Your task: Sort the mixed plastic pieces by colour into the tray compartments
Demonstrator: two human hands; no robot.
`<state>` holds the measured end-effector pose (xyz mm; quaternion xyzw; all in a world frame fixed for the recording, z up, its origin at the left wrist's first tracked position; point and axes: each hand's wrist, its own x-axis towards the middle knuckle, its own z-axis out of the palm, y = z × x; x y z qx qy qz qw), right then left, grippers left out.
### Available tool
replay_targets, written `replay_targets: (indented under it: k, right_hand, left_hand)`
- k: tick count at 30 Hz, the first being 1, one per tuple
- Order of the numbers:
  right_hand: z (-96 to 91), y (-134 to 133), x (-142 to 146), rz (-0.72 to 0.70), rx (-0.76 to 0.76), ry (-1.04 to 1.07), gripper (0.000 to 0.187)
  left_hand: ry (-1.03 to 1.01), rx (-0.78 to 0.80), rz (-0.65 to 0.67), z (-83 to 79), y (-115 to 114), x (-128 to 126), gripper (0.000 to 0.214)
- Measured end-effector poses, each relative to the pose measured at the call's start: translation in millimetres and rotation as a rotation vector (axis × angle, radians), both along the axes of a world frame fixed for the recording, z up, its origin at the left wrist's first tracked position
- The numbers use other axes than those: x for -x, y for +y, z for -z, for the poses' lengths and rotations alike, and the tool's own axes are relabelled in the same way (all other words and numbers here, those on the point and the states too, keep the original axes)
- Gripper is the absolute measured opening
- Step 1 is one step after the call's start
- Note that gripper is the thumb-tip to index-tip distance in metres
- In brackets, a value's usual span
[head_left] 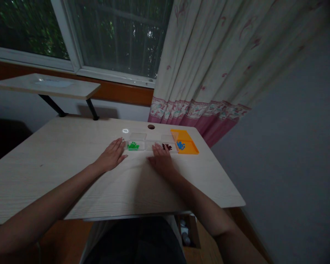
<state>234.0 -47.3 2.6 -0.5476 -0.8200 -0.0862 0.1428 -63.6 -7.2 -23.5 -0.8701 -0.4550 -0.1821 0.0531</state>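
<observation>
My left hand (111, 156) lies flat with fingers stretched out, its fingertips at the left end of a row of small boxes. Right beside it, a clear box (142, 146) holds small green pieces (133, 146). My right hand (162, 161) also rests palm down with fingers extended, reaching over another clear box (149, 146) and partly covering it. Near its fingertips are dark brown pieces (168, 147) in a clear box. An open orange box (192, 147) at the row's right end contains blue pieces (180, 145). Whether anything small lies under my fingers is hidden.
The boxes stand on a pale wooden desk (71, 176) with a round cable hole (151, 127) behind them. A raised shelf (79, 91) is at the back left. A patterned curtain (198, 80) hangs behind the desk, and an open drawer (191, 231) shows below its front edge.
</observation>
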Motion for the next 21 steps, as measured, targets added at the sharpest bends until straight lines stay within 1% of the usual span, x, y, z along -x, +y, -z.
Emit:
replay_targets:
  k: [5,9,14,17,19,21]
  right_hand:
    - [4.1,-2,4,0.017,0.027,0.024,0.064]
    - [4.3,-3,4,0.017,0.038,0.015,0.064]
    - [1.3,-10,7,0.042,0.038,0.018,0.068]
    - [2.6,-10,9,0.076,0.033,0.052,0.068]
    - [3.9,-7,9,0.090,0.029,0.081,0.065]
    - [2.7,0,7,0.080,0.014,0.113,0.057]
  left_hand:
    - [0.012,0.029,-0.019,3.8,1,1,0.072]
    - [0.043,0.042,0.007,2.9,1,3,0.074]
    - [0.027,0.076,-0.011,0.2,2,3,0.073]
    - [-0.011,0.098,-0.033,-8.2,4,0,0.069]
    - [-0.052,0.084,-0.064,-18.6,7,-4,0.068]
    - [-0.101,0.035,-0.109,-31.2,13,-11,0.068]
